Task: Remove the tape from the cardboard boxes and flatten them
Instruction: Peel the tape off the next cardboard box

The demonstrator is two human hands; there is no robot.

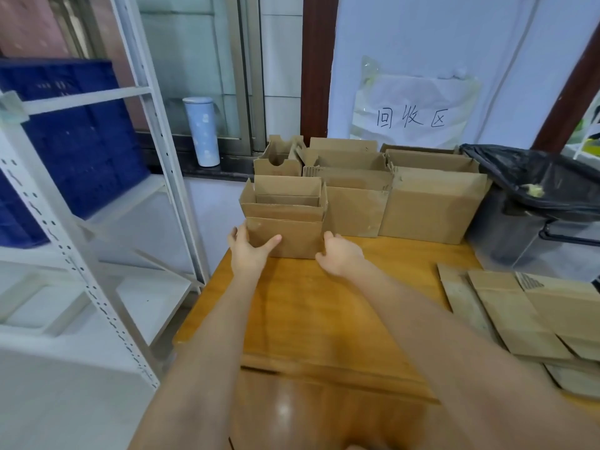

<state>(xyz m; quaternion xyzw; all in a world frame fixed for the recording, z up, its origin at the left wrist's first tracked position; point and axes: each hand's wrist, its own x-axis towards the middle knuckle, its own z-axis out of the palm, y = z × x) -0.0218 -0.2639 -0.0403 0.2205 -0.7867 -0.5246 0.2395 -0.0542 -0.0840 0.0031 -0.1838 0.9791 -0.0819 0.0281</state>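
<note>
Head view: both hands, left hand (248,250) and right hand (341,256), hold the small box (285,235) by its sides, mid-frame on the table (324,319). Picking it up looks underway; next, pull it close to find tape.

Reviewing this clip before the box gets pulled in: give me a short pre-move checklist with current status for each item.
1. Left hand holds the small open box at its left corner: ok.
2. Right hand on the box's right side: ok, though finger contact is partly hidden.
3. Wooden table bare between box and person: ok.
4. Flattened cardboard pile lies aside to the right: ok.
5. Tape on this box: cannot tell.
6. Neighbouring upright boxes apart from the gripped one: cannot tell, they stand close.
</note>
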